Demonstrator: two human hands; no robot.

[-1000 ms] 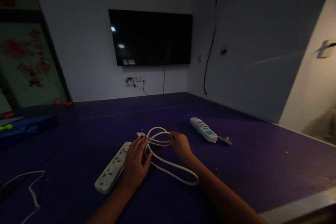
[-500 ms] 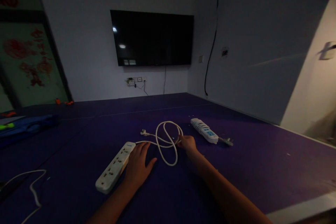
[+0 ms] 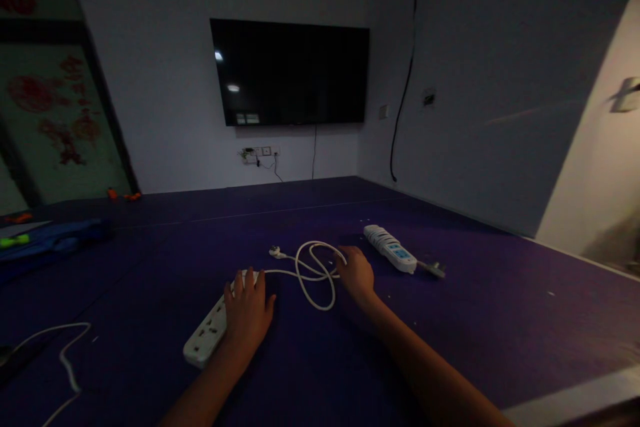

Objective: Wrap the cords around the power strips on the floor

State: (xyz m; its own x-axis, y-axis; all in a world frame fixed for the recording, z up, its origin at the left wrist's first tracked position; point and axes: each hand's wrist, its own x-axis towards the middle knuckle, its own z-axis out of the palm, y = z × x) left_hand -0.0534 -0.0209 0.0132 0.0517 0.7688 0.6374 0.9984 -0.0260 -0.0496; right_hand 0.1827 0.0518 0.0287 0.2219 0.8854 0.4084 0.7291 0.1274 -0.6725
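A white power strip (image 3: 205, 337) lies slantwise on the purple surface, and my left hand (image 3: 247, 313) rests over its far half. The fingers of that hand are stretched out and spread on the strip, covering part of its sockets. From the strip's far end a white power cord (image 3: 280, 271) runs right into loose loops. My right hand (image 3: 357, 273) has its fingers closed on the right side of the loops; the fingertips are partly hidden. Behind the cord lies its plug (image 3: 275, 251). Right of my right hand is a second power strip (image 3: 399, 254), its cord wrapped around it.
The second strip's plug (image 3: 435, 269) points right. A thin white cable (image 3: 67, 363) curves at the lower left. Blue cloth (image 3: 60, 239) lies at the far left. A television (image 3: 295, 73) hangs on the back wall, and a dark cable (image 3: 404, 93) hangs down the right wall.
My left hand has shifted left, from the strip's right edge and cord to on top of the strip. My right hand stays at the cord, its loops slightly flattened.
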